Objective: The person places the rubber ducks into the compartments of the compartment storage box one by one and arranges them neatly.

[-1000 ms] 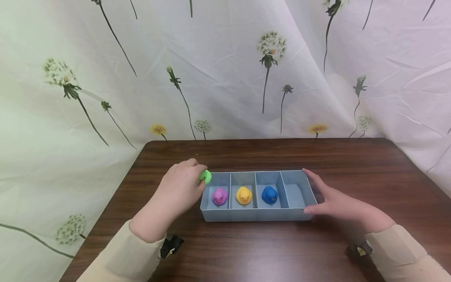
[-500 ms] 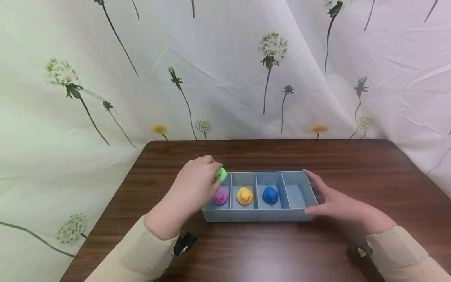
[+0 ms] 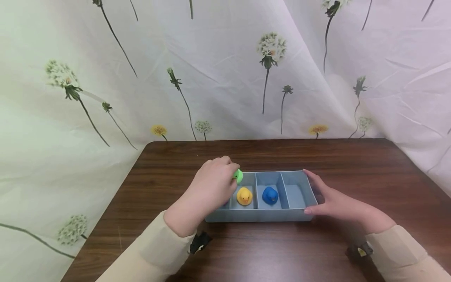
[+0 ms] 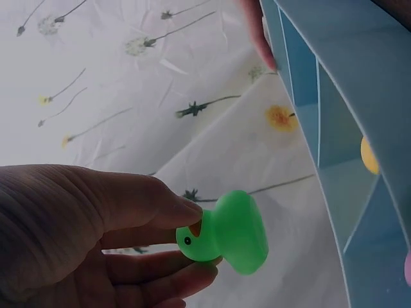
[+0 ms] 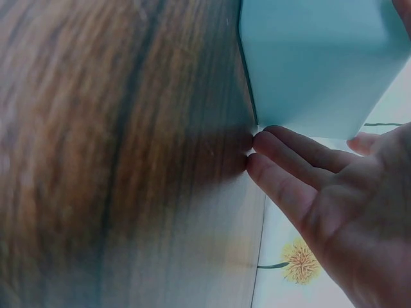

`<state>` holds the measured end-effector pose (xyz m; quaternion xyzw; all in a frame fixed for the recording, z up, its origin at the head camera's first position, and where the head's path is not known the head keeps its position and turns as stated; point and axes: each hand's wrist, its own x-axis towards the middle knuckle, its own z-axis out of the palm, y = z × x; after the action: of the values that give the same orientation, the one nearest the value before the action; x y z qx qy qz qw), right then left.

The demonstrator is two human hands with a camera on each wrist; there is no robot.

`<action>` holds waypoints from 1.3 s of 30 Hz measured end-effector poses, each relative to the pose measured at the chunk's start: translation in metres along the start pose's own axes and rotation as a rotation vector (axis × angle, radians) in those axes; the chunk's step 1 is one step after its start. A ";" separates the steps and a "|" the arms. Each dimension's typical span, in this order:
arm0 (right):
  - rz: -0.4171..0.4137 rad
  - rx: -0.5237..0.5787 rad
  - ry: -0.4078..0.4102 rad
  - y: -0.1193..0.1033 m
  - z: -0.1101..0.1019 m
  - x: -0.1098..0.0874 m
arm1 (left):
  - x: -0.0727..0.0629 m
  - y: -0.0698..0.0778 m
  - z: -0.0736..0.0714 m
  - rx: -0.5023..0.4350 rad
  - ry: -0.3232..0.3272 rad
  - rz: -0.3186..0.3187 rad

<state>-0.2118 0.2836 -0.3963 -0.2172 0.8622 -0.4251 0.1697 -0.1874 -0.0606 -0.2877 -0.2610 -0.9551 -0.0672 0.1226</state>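
Observation:
Between thumb and fingers, my left hand [image 3: 215, 182] pinches a green toy duck [image 4: 241, 232]. It is over the left part of a blue-grey divided box [image 3: 260, 215], above the rim. In the box a yellow duck [image 3: 244, 196] and a blue duck [image 3: 270, 195] sit in separate compartments. A purple duck [image 4: 408, 268] in the leftmost compartment is mostly hidden behind the left hand in the head view. My right hand [image 3: 336, 201] holds the box's right end, thumb at the front corner and a finger at the back corner. Its other fingertips reach the tabletop beside the box.
The box stands on a dark brown wooden table [image 3: 267, 250]. Behind the table hangs a white cloth [image 3: 225, 78] printed with dandelions. A small dark device [image 3: 200, 243] is strapped at the left wrist, another [image 3: 360, 249] at the right.
My left hand has moved rightward with the green duck, from the box's left end to near the second compartment, covering most of the purple duck. The right hand and box have stayed put.

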 end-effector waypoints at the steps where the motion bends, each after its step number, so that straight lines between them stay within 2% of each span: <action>1: 0.002 0.001 -0.002 0.000 0.000 0.000 | 0.001 0.001 0.001 -0.002 -0.008 0.000; 9: -0.011 -0.002 0.005 0.000 0.000 0.002 | 0.010 0.016 0.005 -0.020 -0.068 -0.002; 12: -0.012 -0.001 0.006 0.000 0.000 0.002 | 0.014 0.022 0.007 -0.017 -0.083 0.016; 19: -0.022 -0.002 0.007 -0.001 -0.001 0.002 | 0.022 0.036 0.011 -0.013 -0.071 0.075; 30: -0.007 0.002 0.006 -0.001 -0.001 0.001 | 0.032 0.046 0.020 -0.033 -0.075 0.102; 39: 0.000 0.005 0.003 0.000 -0.001 0.001 | 0.044 0.060 0.024 0.012 -0.110 0.109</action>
<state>-0.2129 0.2838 -0.3964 -0.2159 0.8615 -0.4274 0.1688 -0.1982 0.0171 -0.2952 -0.3154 -0.9451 -0.0404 0.0751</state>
